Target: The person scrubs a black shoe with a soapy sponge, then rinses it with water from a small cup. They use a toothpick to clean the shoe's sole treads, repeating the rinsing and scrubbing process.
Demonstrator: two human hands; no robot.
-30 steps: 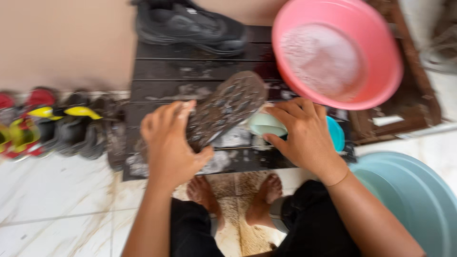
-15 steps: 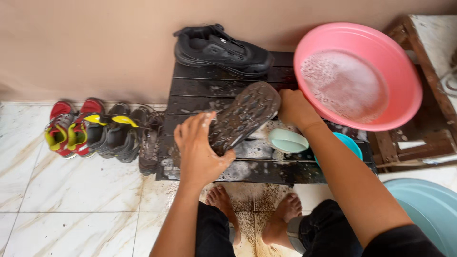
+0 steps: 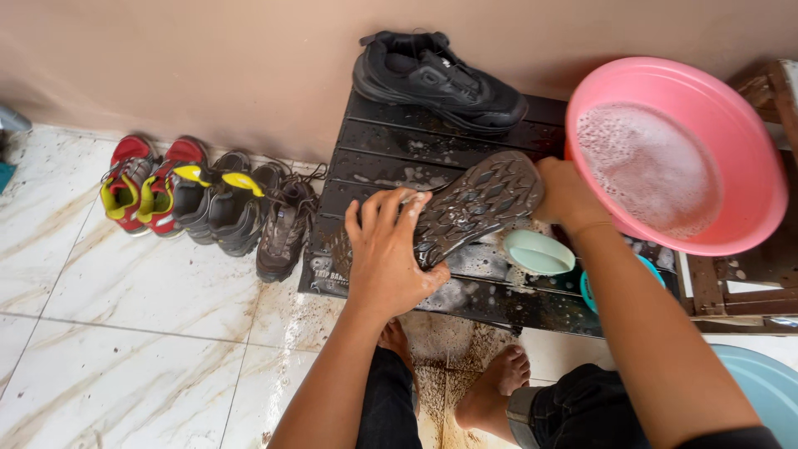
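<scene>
A dirty black shoe lies sole up on a wet black slatted platform. My left hand presses on the heel end of its sole, fingers spread. My right hand holds the toe end, beside a pink basin filled with soapy water. A second black shoe stands upright at the back of the platform against the wall.
A pale green bar or lid and a teal dish lie on the platform near my right wrist. Several pairs of shoes line the wall at left. A light blue basin sits at lower right. Muddy water pools by my bare feet.
My head has risen and pulled back, so more of the floor and wall shows. My right hand has shifted from the sole's side up to the toe end near the pink basin.
</scene>
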